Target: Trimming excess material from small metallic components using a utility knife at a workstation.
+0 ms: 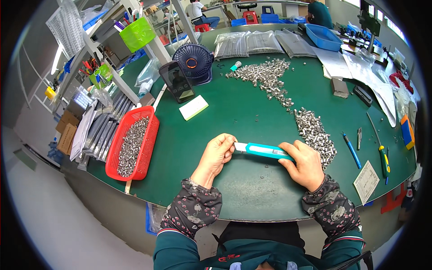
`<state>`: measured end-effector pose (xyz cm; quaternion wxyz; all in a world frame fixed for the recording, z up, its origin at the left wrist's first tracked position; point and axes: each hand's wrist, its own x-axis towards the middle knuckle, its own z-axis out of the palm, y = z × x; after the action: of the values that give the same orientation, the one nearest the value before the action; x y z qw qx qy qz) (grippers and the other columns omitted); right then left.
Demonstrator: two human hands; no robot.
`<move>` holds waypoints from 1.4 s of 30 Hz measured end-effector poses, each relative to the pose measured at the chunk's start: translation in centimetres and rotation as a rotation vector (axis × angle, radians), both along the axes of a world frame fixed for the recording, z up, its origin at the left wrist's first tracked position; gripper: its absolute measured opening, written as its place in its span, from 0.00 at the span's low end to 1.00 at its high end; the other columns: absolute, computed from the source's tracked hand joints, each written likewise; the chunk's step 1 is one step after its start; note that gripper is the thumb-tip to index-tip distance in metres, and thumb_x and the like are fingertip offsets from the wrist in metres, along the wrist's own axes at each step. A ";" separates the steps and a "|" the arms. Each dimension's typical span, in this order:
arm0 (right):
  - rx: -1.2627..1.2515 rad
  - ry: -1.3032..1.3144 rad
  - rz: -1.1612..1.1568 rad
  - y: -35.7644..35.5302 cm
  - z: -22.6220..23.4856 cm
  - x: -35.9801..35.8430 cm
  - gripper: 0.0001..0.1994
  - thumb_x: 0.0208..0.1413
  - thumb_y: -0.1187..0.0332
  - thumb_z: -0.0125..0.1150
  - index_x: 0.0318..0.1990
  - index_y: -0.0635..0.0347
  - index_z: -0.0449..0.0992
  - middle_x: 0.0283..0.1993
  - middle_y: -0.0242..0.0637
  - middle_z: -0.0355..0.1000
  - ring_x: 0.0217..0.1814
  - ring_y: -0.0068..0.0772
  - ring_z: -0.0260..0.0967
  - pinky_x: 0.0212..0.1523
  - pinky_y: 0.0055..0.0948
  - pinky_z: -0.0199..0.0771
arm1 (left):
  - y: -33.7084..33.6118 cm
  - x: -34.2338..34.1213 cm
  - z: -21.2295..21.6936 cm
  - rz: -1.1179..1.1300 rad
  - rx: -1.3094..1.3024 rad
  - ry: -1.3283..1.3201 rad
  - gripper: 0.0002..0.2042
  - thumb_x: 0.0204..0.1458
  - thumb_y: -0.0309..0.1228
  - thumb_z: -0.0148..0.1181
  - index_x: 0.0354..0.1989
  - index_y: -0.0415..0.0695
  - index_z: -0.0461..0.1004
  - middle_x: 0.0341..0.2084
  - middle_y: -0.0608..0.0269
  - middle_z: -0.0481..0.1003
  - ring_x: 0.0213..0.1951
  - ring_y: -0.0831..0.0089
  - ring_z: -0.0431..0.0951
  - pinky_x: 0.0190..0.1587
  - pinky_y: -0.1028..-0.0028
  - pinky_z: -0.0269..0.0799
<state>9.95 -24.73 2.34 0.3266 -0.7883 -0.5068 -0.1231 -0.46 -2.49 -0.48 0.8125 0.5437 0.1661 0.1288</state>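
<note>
My right hand [306, 164] grips a teal snap-off utility knife [269, 151], its blade slid out and aimed left. The fingers of my left hand [216, 155] are pinched together right at the blade's tip. Whatever sits between them is too small to make out. Right of and beyond the knife lies a heap of small shiny metal sleeves [312, 132]. A larger spread of the same pieces [263, 74] covers the far middle of the green table [211, 112].
At the left stands a red basket [155, 135] full of small metal pieces. Behind it are a phone [177, 82], a fan [193, 63] and a notepad [194, 107]. A blue pen [352, 150], a screwdriver [384, 161] and a paper tag [366, 182] lie at the right. Two people sit farther back.
</note>
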 end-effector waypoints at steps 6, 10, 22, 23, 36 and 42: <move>0.020 -0.041 -0.001 0.1 0.1 0.0 0.13 0.39 0.67 0.60 0.36 0.53 0.69 0.22 0.35 0.58 0.24 0.35 0.62 0.21 0.32 0.61 | 0.0 0.0 0.0 -0.025 -0.018 0.004 0.10 0.53 0.36 0.47 0.27 0.43 0.66 0.14 0.71 0.62 0.12 0.88 0.55 0.12 0.89 0.47; 0.107 -0.031 -0.011 0.1 0.0 0.3 0.14 0.38 0.69 0.60 0.36 0.56 0.69 0.22 0.37 0.59 0.24 0.37 0.62 0.22 0.33 0.61 | 0.1 -0.1 0.0 -0.029 -0.056 -0.014 0.12 0.54 0.38 0.46 0.27 0.42 0.66 0.14 0.71 0.62 0.12 0.88 0.55 0.11 0.88 0.46; -0.013 -0.018 -0.120 -0.1 -1.0 0.8 0.15 0.38 0.69 0.61 0.37 0.58 0.69 0.24 0.38 0.61 0.25 0.39 0.63 0.24 0.34 0.62 | 0.4 -0.3 0.3 -0.022 -0.119 -0.081 0.12 0.54 0.37 0.46 0.29 0.41 0.66 0.18 0.67 0.66 0.13 0.87 0.58 0.10 0.89 0.47; -0.013 -0.018 -0.119 0.0 -0.9 0.8 0.15 0.38 0.69 0.61 0.37 0.58 0.69 0.24 0.38 0.61 0.25 0.39 0.63 0.24 0.34 0.62 | 0.4 -0.3 0.3 -0.020 -0.125 -0.082 0.11 0.54 0.37 0.46 0.30 0.41 0.66 0.18 0.66 0.67 0.13 0.87 0.58 0.10 0.89 0.47; 0.165 0.185 0.069 0.2 -0.9 1.0 0.13 0.39 0.69 0.60 0.35 0.60 0.71 0.24 0.40 0.65 0.24 0.41 0.65 0.25 0.32 0.64 | 0.2 0.0 0.4 0.027 -0.069 -0.109 0.09 0.54 0.30 0.44 0.40 0.40 0.67 0.29 0.63 0.68 0.18 0.86 0.61 0.11 0.90 0.52; 0.135 0.244 0.104 0.0 -0.7 0.8 0.13 0.40 0.67 0.59 0.36 0.60 0.71 0.26 0.41 0.66 0.26 0.42 0.66 0.27 0.32 0.65 | 0.3 0.1 0.0 0.005 -0.081 -0.123 0.07 0.52 0.28 0.49 0.37 0.40 0.68 0.26 0.65 0.68 0.18 0.87 0.62 0.11 0.90 0.52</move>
<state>10.79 -24.68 1.61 0.4438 -0.7463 -0.4942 -0.0430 -0.40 -2.16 -0.44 0.8423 0.5010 0.1224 0.1570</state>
